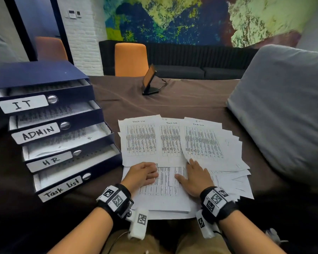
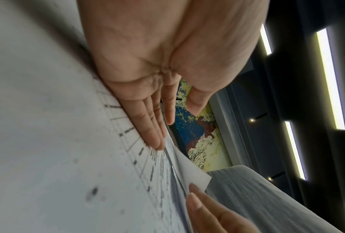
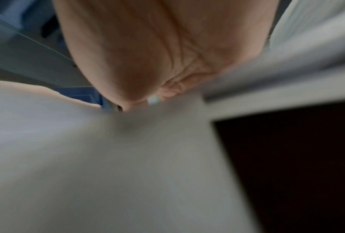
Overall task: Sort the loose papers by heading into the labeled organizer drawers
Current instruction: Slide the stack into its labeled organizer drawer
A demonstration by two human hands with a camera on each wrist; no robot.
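Observation:
Loose printed papers [image 1: 173, 142] lie fanned over the brown table, with a nearer stack [image 1: 162, 191] under both hands. My left hand [image 1: 145, 174] lies flat on that stack, fingers straight [image 2: 147, 126]. My right hand [image 1: 193, 177] rests flat beside it, its fingertips under the lifted corner of the sheet headed IT [image 1: 203, 142]. The blue organizer [image 1: 44, 74] stands at the left with its drawers pulled out, labelled IT [image 1: 22, 104], ADMIN [image 1: 38, 133], HR [image 1: 49, 161] and Task list [image 1: 62, 187], each holding papers. The right wrist view is blurred, showing only palm [image 3: 147, 55] and paper [image 3: 108, 157].
A large grey cushion [image 1: 286, 110] fills the right side, close to the fanned sheets. A small dark tablet on a stand [image 1: 150, 81] sits at the far middle of the table. Orange chairs [image 1: 130, 59] and a black sofa stand beyond.

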